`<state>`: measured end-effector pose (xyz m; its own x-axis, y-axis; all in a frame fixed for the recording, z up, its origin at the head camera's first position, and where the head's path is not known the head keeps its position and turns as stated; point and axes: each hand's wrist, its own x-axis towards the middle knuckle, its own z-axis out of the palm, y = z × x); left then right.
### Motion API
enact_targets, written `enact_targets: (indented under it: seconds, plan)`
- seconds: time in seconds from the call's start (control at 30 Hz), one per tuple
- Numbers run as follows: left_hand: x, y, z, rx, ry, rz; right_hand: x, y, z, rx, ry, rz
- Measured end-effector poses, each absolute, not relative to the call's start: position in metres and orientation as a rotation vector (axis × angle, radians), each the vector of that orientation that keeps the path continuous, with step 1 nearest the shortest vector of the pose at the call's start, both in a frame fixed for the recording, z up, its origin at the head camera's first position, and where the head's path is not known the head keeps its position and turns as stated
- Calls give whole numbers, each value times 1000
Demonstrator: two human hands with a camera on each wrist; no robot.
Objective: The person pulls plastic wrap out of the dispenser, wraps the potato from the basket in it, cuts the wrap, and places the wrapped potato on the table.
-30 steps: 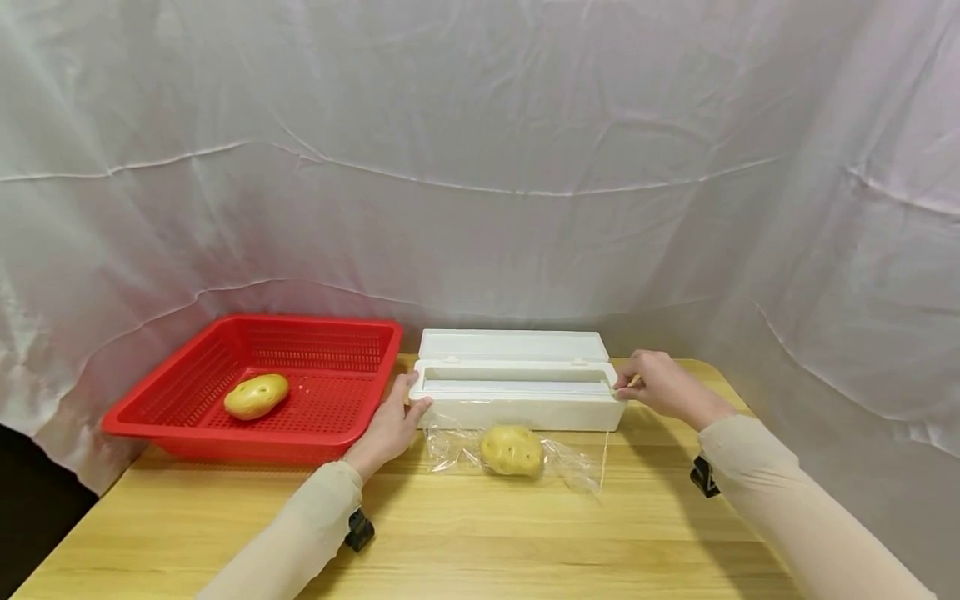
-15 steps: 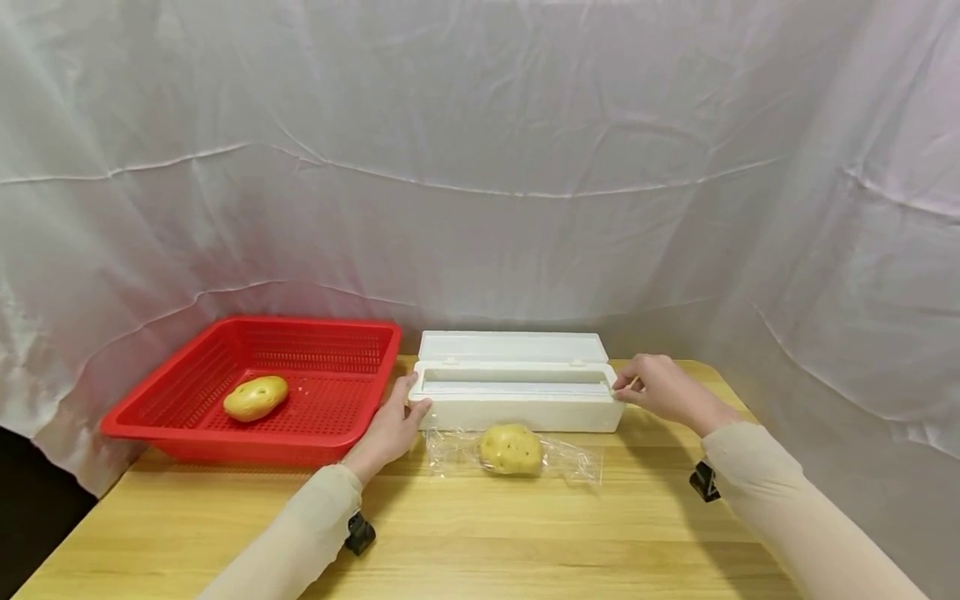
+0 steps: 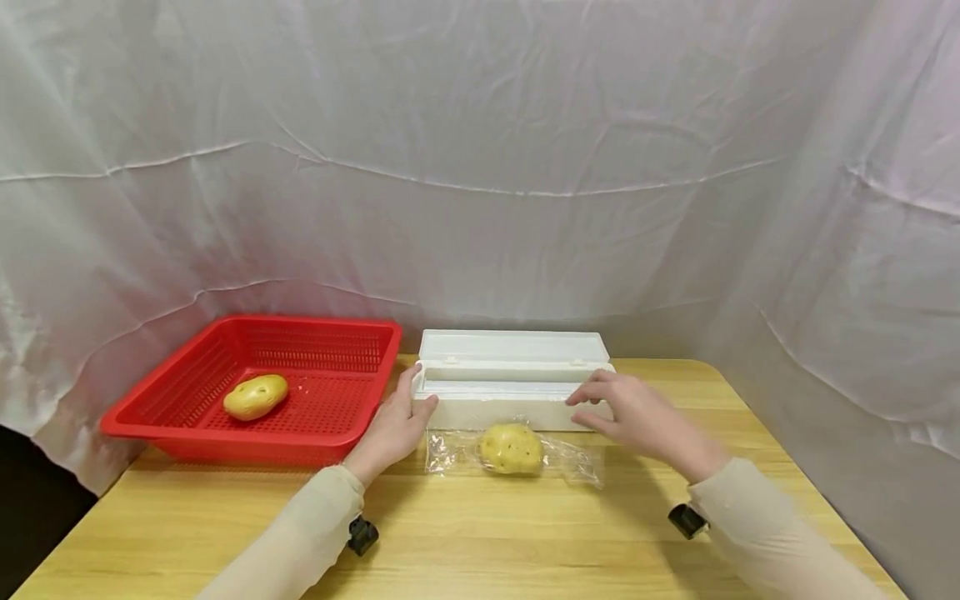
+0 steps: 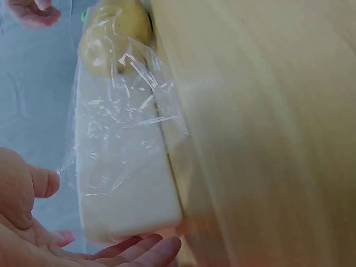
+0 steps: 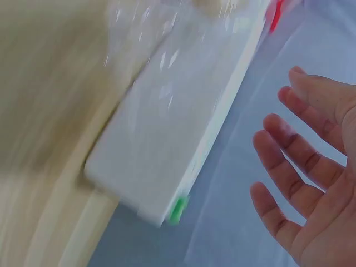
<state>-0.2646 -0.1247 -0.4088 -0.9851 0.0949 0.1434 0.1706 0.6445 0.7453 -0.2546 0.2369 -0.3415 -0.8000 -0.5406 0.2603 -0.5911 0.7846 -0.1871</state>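
A white cling film box [image 3: 480, 414] stands at the back of the table, its lid [image 3: 514, 344] raised and a roll inside. In front of it lies a potato [image 3: 512, 448] in clear cling film [image 3: 573, 460], whose loose ends spread to both sides. My left hand [image 3: 390, 429] is at the box's left end, fingers extended along it; in the left wrist view the thumb stands apart from the box [image 4: 125, 206]. My right hand [image 3: 637, 417] hovers before the box's right part, holding nothing. Its fingers are spread and slightly bent in the right wrist view.
A red plastic basket [image 3: 225, 435] stands on the left, with another potato [image 3: 256, 397] inside. The wooden table [image 3: 480, 542] extends toward me. Pale cloth [image 3: 480, 233] hangs behind and to the right.
My right hand has let go of the box's right end and moved left and toward me, its fingers opening. The film's right end settled flatter. My left hand stays at the left end.
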Motion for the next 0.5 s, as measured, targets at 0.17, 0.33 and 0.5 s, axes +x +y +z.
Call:
enact_targets:
  seconds: [0.17,0.33,0.5]
  plan:
    - [-262,-121,-400,-230,-2756,-1257,-240,211,-353,1045,-2740,370]
    - [-260,-116,-392,-193,-2738,-1224,-236,197,-368,1142,-2697,372]
    - [-241,-105,-385,-331,-2645,-1010,-236,192,-380,1184,-2646,360]
